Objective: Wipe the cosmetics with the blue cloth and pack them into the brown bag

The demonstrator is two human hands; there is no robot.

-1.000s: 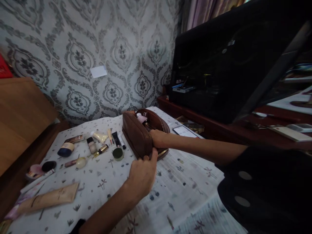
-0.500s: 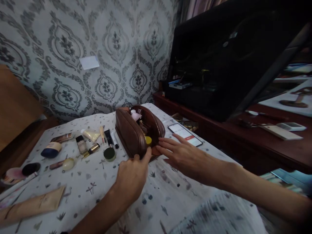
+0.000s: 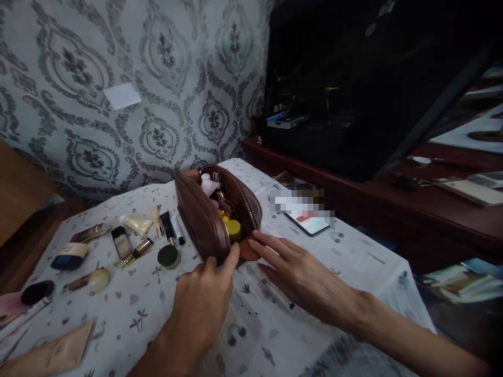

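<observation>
A brown leather cosmetics pouch (image 3: pixel 202 220) stands unzipped on the patterned tablecloth (image 3: pixel 275 293), with a pink bottle and a yellow-capped jar (image 3: pixel 233 228) showing inside. My left hand (image 3: pixel 204 301) touches the pouch's near end with thumb and fingertips. My right hand (image 3: pixel 298 269) lies flat beside it, fingers spread, fingertips against the pouch's near right corner. Neither hand grips anything.
Several cosmetics lie left of the pouch: a green round jar (image 3: pixel 169 256), tubes, a gold lipstick (image 3: pixel 137 250), a dark blue jar (image 3: pixel 69 255), a beige tube (image 3: pixel 51 353). A phone (image 3: pixel 308 219) lies to the right. A dark TV (image 3: pixel 373 78) on a wooden cabinet stands behind.
My right hand came out of the pouch and now rests flat on the cloth beside it. The left hand loosened its hold on the near end. The view shifted right and closer.
</observation>
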